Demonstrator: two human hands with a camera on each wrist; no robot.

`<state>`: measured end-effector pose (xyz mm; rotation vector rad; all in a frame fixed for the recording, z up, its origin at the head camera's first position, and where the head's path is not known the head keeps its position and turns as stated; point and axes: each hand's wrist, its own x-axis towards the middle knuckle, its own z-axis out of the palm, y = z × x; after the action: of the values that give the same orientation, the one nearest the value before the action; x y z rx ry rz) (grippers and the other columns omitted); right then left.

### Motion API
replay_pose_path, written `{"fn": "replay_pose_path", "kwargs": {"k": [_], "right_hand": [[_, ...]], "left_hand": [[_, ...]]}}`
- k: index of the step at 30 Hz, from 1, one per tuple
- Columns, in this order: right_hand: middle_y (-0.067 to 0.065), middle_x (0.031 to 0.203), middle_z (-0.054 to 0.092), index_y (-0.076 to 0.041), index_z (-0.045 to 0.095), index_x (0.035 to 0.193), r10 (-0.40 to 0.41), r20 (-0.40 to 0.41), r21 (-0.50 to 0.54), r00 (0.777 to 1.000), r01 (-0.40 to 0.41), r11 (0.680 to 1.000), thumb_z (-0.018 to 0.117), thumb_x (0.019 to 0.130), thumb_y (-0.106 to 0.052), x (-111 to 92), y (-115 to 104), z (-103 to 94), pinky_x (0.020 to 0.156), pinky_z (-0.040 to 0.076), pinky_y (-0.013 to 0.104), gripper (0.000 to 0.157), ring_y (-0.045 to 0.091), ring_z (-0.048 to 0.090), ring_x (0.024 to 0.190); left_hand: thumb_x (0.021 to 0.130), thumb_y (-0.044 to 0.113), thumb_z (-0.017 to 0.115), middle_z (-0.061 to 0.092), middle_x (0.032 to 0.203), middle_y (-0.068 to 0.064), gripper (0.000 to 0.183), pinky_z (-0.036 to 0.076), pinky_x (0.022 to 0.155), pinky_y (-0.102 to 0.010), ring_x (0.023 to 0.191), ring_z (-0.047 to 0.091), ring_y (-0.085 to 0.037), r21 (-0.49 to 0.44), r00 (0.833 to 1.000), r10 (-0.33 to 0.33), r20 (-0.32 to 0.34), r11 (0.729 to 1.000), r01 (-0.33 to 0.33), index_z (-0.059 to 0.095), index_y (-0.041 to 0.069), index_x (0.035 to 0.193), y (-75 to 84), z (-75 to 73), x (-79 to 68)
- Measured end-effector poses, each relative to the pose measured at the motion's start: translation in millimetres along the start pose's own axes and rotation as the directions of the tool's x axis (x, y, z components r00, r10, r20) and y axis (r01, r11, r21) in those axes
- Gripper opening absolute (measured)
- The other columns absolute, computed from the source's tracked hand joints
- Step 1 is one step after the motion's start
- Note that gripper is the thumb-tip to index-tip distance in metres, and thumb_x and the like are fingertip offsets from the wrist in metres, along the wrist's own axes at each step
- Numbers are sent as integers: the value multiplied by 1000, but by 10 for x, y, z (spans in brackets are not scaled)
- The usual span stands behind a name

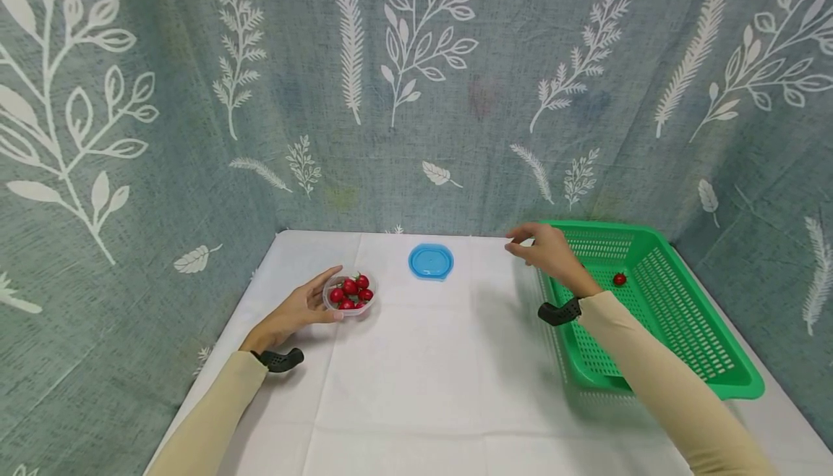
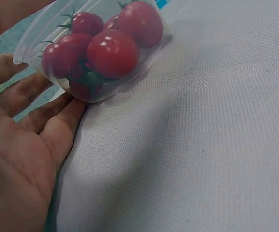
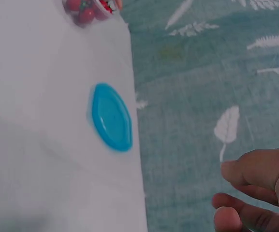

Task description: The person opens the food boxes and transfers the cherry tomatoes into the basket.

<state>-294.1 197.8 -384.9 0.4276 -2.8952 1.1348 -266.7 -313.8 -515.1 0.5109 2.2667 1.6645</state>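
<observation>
At the left of the white table, my left hand point(image 1: 302, 311) holds a clear plastic container point(image 1: 351, 313) of cherry tomatoes point(image 2: 113, 54), its thumb on the near side and fingers round the far side. The container stands on the cloth without a cover. My right hand point(image 1: 549, 248) is in the air by the back left corner of a green basket point(image 1: 699, 295). Its fingers point(image 3: 255, 169) are loosely bent, with a gap between thumb and fingertips and nothing held. One cherry tomato point(image 1: 620, 278) lies inside the basket, whose near-left part is partly behind my right forearm.
A blue lid point(image 1: 430, 262) lies flat near the back edge of the table, between the container and my right hand. White cloth point(image 1: 403, 375) covers the table. Grey-green curtain fabric point(image 1: 416, 100) with white leaf prints stands behind and at both sides.
</observation>
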Motion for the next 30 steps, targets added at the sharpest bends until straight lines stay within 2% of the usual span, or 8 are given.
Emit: {"fn": "replay_pose_path", "kwargs": {"k": [6,15,30], "right_hand": [[12,112,73,-10,74,123,-65,10,21,998,64,998,71,99,-22,86,-212,217,60,56,36,27,20,66,67],[7,110,72,-13,74,121,-89,55,61,994,86,994,71,100,-23,189,-500,516,60,56,36,24,21,64,67],[4,108,71,-12,74,122,-180,102,132,978,166,977,73,98,-22,283,-800,981,61,59,33,25,23,67,65]], "left_hand": [[91,20,82,15,171,3,97,12,124,-60,157,8,-31,-17,1000,-13,-3,1000,13,21,31,166,-15,-28,6],[91,19,81,14,171,3,96,13,124,-59,157,7,-32,-23,1000,-3,8,1000,3,21,31,166,-32,-30,11],[92,19,81,12,171,-1,97,19,123,-57,157,10,-35,-16,1000,-9,9,1000,10,20,32,166,-12,-4,-8]]}}
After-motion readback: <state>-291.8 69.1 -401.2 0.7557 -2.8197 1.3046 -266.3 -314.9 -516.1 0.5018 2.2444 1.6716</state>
